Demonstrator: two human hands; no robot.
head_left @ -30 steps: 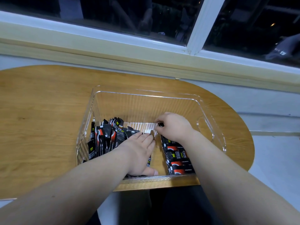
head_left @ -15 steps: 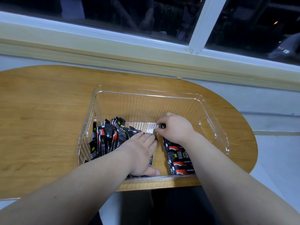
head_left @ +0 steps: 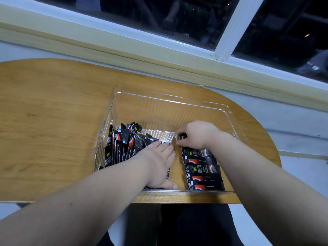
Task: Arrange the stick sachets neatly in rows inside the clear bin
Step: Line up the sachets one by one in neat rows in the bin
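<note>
The left hand (head_left: 158, 164) lies flat, fingers straight, on a jumbled heap of stick sachets (head_left: 124, 144). The right hand (head_left: 197, 134) pinches one sachet (head_left: 182, 136) at the far end of a tidy row (head_left: 202, 171). All sit inside the clear bin (head_left: 168, 100) at the near edge of the tabletop (head_left: 53, 121), toward its right end.

No lettering can be read. The stick sachets (head_left: 202, 167) lying in a row at the right side of the clear bin (head_left: 170, 102) bear white characters, a small green square mark and fine white lines on black, all too blurred to make out. The standing sachets (head_left: 122, 144) at the bin's left side carry the same marks, equally illegible
</note>
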